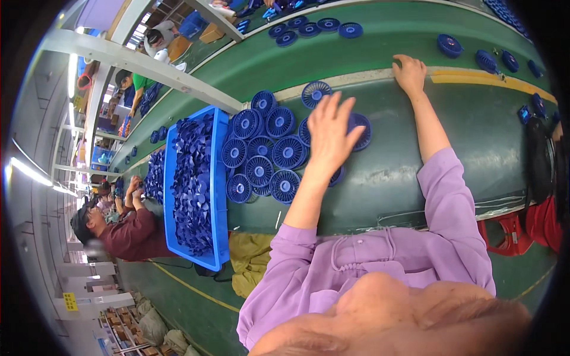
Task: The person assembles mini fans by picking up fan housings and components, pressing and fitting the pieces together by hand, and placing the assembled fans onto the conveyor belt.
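My left hand [330, 132] is held over round dark-blue slatted covers, like small fan grilles, its fingers spread and nothing seen in them. Part of one grille [363, 132] shows just right of its thumb, and another grille [315, 94] lies beyond the fingertips at the bench edge. A pile of the same grilles [259, 171] sits to the left of that hand. My right hand [409, 74] rests farther out at the border between bench and conveyor, fingers loosely extended, with no object visible in it.
A blue crate [221, 196] full of dark-blue blade-like pieces [193, 172] stands left of the pile. The green conveyor [380, 44] beyond carries several grilles [350, 30] and small assemblies [485, 61]. A co-worker in a maroon sleeve [139, 234] sits at left. A white post [196, 86] slants overhead.
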Available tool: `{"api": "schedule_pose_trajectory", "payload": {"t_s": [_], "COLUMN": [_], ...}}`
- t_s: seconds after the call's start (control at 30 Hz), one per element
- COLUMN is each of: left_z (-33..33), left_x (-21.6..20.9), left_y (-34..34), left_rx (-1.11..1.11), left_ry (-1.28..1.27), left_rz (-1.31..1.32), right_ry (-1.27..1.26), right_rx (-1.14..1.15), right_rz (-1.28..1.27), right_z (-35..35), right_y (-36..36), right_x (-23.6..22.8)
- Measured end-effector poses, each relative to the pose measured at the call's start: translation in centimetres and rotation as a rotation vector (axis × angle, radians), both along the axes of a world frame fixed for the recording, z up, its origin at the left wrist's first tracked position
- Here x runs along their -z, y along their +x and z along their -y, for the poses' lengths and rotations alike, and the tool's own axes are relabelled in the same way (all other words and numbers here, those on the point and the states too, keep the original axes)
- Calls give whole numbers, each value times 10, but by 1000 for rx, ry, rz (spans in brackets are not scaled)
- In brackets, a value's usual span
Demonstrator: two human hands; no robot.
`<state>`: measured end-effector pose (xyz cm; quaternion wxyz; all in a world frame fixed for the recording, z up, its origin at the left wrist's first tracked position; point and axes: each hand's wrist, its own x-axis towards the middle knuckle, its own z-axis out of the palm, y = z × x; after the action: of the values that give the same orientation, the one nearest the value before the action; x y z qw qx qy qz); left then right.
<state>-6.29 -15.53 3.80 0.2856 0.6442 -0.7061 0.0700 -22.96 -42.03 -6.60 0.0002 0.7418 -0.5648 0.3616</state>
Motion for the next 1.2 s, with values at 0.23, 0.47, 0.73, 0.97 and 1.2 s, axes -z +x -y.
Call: {"api": "schedule_pose_trajectory", "payload": {"t_s": [0.23, 0.47, 0.73, 0.97, 1.2], "left_z": [-15, -14, -17, -16, -16], "left_x": [48, 60, 57, 55, 50], "left_y": [34, 34, 38, 36, 38], "left_rx": [-110, -134, -114, -110, -126], "left_ry": [158, 10, 14, 71, 140], "left_rz": [52, 11, -86, -130, -178], "right_ry": [-64, 65, -124, 111, 168], "right_rx": [-16, -93, -546, -538, -427], "right_rz": [-2, -13, -167, -452, -359], "right_z": [-2, 13, 87, 157, 176], "right_y": [4, 16, 157, 301, 323], "right_x": [-3, -8, -51, -62, -32]}}
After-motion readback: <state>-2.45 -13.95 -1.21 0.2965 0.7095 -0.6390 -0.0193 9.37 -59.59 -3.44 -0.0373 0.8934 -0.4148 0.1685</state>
